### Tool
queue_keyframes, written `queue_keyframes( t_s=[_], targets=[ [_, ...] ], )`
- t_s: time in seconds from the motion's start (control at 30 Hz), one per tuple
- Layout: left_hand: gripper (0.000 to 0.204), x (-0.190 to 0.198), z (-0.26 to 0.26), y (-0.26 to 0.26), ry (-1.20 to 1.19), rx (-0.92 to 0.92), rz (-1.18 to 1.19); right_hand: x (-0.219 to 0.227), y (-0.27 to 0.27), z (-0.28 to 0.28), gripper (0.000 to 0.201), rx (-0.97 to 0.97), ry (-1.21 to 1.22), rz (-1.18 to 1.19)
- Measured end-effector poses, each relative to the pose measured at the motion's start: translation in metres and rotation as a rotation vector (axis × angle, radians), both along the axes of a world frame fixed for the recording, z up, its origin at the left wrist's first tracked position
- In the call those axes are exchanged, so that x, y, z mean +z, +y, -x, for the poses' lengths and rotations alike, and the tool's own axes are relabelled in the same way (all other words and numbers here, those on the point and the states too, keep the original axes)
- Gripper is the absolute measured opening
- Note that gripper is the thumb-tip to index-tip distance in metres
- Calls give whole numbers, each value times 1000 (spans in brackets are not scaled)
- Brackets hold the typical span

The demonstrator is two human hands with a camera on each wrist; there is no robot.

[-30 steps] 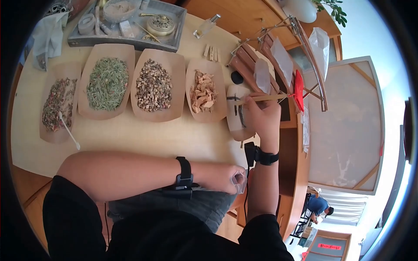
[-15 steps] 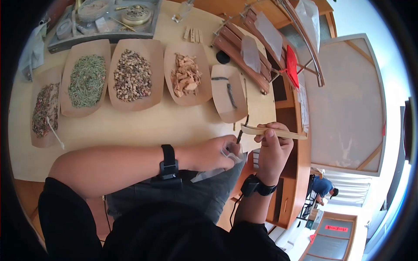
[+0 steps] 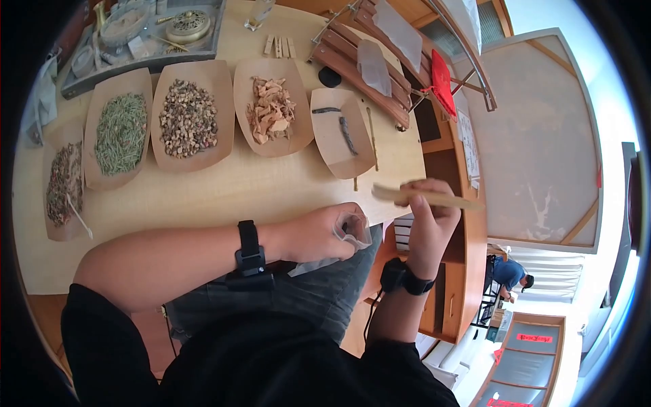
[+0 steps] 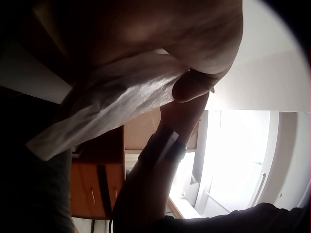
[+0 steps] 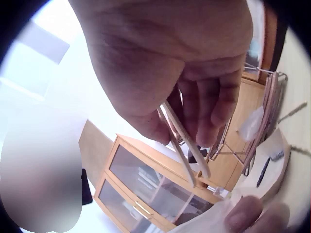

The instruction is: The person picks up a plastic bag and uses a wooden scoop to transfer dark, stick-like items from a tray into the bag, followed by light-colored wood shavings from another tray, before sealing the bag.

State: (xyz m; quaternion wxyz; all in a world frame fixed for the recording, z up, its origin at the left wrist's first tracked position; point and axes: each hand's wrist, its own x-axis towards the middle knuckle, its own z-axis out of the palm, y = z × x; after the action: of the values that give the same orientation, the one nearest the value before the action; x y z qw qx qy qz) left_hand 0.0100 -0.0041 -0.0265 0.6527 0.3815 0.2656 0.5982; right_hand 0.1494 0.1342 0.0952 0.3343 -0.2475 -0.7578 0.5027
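Observation:
My left hand (image 3: 315, 234) grips a translucent pouch (image 3: 365, 235) below the table's front edge. Its mouth is spread and something dark shows inside. In the left wrist view the pouch (image 4: 121, 97) hangs down from my fingers. Just right of the mouth, my right hand (image 3: 435, 217) pinches light wooden tweezers (image 3: 386, 193). In the right wrist view the two prongs (image 5: 195, 154) stand apart with nothing between their tips. The nearest paper tray (image 3: 331, 146) has two dark twig-like pieces (image 3: 346, 136) in it.
Further paper trays hold pale wood chips (image 3: 271, 112), brown-and-cream bits (image 3: 188, 119), green needle-like herb (image 3: 122, 136) and a mixed blend (image 3: 64, 180) with a white spoon. A grey tray (image 3: 146, 64) stands behind. A wooden rack (image 3: 352, 61) stands at the right; a person (image 3: 508, 275) is beyond.
My right hand came back from the twig tray to the pouch with the tweezers. A dark twig showed at the mouth half a second ago; it no longer sticks out there.

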Motion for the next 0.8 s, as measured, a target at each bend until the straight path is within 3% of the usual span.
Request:
queue_keyframes(
  t_s=[0.1, 0.17, 0.27, 0.33, 0.4, 0.63, 0.8],
  targets=[
    [29, 3, 1, -3, 114, 25, -45, 0, 16, 31, 17, -40, -128, -157],
    [29, 5, 1, -5, 159, 38, -42, -4, 31, 51, 18, 44, -333, -425],
    [30, 7, 3, -6, 152, 13, -11, -7, 37, 81, 21, 58, -512, -484],
    [32, 8, 5, -7, 186, -6, 3, -17, 41, 93, 22, 62, -475, -442],
    [32, 8, 6, -8, 186, -5, 18, -22, 44, 102, 24, 27, -542, -559],
    [31, 3, 5, -4, 185, -13, 22, -20, 44, 106, 28, 12, -596, -441],
    [30, 1, 3, -2, 152, 19, 15, -17, 46, 87, 19, -41, -459, -328]
  ],
)
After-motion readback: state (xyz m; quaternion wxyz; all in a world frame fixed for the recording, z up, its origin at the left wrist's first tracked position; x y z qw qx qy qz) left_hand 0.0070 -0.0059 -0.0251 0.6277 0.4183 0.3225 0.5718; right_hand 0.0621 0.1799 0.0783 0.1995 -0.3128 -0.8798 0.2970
